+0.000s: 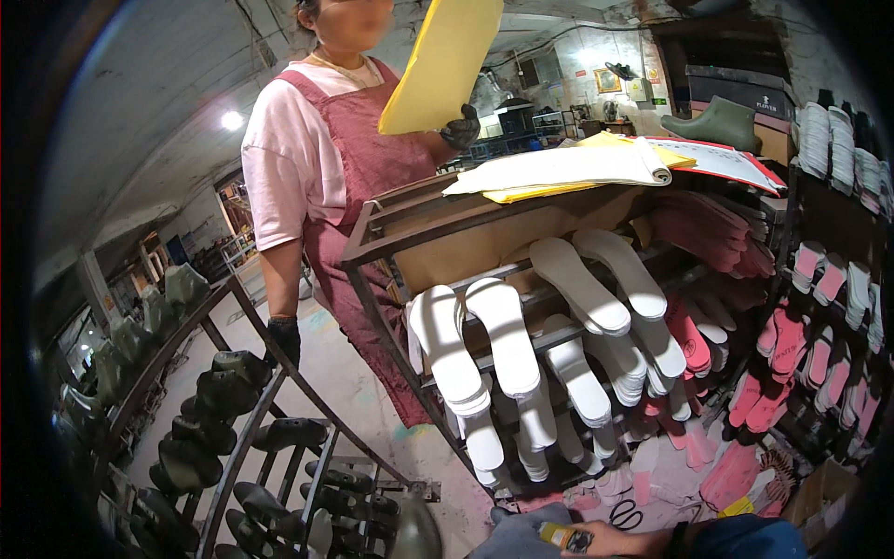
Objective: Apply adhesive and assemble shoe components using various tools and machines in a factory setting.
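Note:
At the bottom edge my right hand (607, 539), below a black wristband (678, 538) and blue sleeve (752, 538), is closed around a small bottle (564, 537) with a yellow label and a dark end. Its fingers are partly cut off by the picture's edge. Grey-blue cloth (526, 529), apparently over a leg, lies just left of the bottle. Beyond my hand, black-handled scissors (626, 514) rest on a pink-stained surface. My left hand is out of view.
A metal rack (372, 307) holds white insoles (507, 345) and pink ones (703, 233). Papers (568, 172) lie on top. Dark boots (223, 387) fill a left rack. Behind, a person in a red apron (372, 140) holds a yellow sheet (442, 65). A cardboard box (824, 494) stands lower right.

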Motion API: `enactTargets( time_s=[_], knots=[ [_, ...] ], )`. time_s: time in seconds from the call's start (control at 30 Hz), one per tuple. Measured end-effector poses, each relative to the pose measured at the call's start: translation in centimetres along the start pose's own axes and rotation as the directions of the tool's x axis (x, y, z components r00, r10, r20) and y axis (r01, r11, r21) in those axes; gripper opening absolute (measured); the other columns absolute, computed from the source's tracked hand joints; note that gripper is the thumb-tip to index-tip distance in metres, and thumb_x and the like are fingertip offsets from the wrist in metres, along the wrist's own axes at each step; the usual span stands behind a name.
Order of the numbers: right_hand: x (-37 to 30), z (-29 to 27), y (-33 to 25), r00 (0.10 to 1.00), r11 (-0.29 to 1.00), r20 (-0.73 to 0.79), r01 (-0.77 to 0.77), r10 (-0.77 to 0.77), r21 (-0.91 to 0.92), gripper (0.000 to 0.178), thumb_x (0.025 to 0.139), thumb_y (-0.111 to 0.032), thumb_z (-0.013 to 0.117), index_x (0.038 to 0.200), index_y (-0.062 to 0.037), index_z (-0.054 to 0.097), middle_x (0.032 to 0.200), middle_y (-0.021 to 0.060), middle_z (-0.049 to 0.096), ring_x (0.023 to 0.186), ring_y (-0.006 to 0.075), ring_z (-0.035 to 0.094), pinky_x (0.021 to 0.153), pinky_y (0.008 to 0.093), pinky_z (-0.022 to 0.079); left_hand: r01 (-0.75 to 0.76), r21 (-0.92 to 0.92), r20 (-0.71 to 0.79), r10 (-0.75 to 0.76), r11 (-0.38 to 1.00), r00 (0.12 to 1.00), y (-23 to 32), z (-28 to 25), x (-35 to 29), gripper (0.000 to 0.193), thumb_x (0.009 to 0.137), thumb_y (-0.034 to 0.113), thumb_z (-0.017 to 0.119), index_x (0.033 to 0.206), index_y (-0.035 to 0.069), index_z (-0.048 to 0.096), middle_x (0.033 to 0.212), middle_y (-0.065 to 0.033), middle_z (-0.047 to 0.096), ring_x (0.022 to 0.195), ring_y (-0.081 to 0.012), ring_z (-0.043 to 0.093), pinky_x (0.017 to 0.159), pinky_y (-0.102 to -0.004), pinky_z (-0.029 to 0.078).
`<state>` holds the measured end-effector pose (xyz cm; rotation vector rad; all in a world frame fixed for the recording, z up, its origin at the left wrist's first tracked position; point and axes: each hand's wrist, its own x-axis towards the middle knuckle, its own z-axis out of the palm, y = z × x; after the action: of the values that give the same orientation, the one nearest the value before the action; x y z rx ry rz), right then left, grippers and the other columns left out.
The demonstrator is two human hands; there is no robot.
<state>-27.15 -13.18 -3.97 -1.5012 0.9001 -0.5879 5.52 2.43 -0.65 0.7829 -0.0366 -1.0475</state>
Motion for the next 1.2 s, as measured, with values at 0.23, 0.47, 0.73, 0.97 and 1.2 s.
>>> enactTargets(
  time_s=[0.23, 0.47, 0.73, 0.97, 1.2],
  knots=[
    [0.5, -3.2, 2.1, 0.953, 0.969, -0.177, -0.244, 0.246, 0.031, 0.06, 0.066, -0.034, 0.085, 0.111, -0.0031, 0.061, 0.098, 0.0029, 0.064, 0.089, 0.0139, 0.058, 0.078, 0.0316, 0.048, 0.435, 0.158, -0.034, -0.436, 0.886, 0.899, -3.9, -4.9, -1.2, 0.047, 0.087, 0.033, 0.049, 0.122, 0.002, 0.053, 0.113, -0.0184, 0.062, 0.09, -0.0347, 0.065, 0.051, -0.0448, 0.053],
    [6.8, 1.0, -1.3, 0.972, 0.971, -0.218, -0.132, 0.088, -0.197, 0.049, 0.072, -0.02, 0.08, 0.111, 0.0023, 0.06, 0.103, 0.0074, 0.065, 0.093, 0.0177, 0.061, 0.084, 0.0327, 0.048, 0.523, 0.267, -0.329, -0.434, 0.809, 0.839, -4.0, -3.8, -0.7, 0.041, 0.094, 0.039, 0.045, 0.122, 0.01, 0.048, 0.09, -0.0162, 0.064, 0.066, -0.0381, 0.066, 0.037, -0.0375, 0.043],
    [8.9, 3.0, 0.4, 0.978, 0.979, -0.179, -0.135, 0.107, -0.154, 0.054, 0.07, -0.024, 0.083, 0.109, 0.003, 0.058, 0.096, 0.0079, 0.063, 0.086, 0.0168, 0.058, 0.08, 0.0299, 0.047, -0.005, 0.94, 0.222, 0.599, -0.341, 0.77, 8.3, -6.6, 9.1, 0.022, 0.08, 0.023, 0.063, 0.094, 0.007, 0.067, 0.096, -0.016, 0.066, 0.095, -0.0331, 0.061, 0.08, -0.0408, 0.05],
    [8.5, 3.4, 0.6, 0.97, 0.961, -0.214, -0.165, 0.117, -0.221, 0.058, 0.07, -0.023, 0.083, 0.114, 0.0028, 0.055, 0.1, 0.0095, 0.064, 0.089, 0.0174, 0.06, 0.082, 0.0312, 0.047, 0.44, 0.814, -0.241, 0.469, -0.379, 0.85, 17.9, -14.0, 17.7, 0.06, 0.074, 0.018, 0.072, 0.126, 0.007, 0.044, 0.114, -0.0219, 0.057, 0.104, -0.0392, 0.057, 0.086, -0.0445, 0.047],
    [9.4, 3.3, 0.4, 0.967, 0.928, -0.252, -0.114, 0.022, -0.354, 0.05, 0.072, -0.03, 0.082, 0.105, 0.0013, 0.062, 0.091, 0.0108, 0.068, 0.082, 0.0173, 0.063, 0.077, 0.0311, 0.05, -0.058, 0.975, 0.126, 0.324, -0.212, 0.938, 7.9, -6.1, 7.7, 0.075, 0.064, 0.0, 0.076, 0.133, 0.001, 0.045, 0.114, -0.0165, 0.053, 0.104, -0.0329, 0.056, 0.09, -0.0365, 0.045]
  ],
)
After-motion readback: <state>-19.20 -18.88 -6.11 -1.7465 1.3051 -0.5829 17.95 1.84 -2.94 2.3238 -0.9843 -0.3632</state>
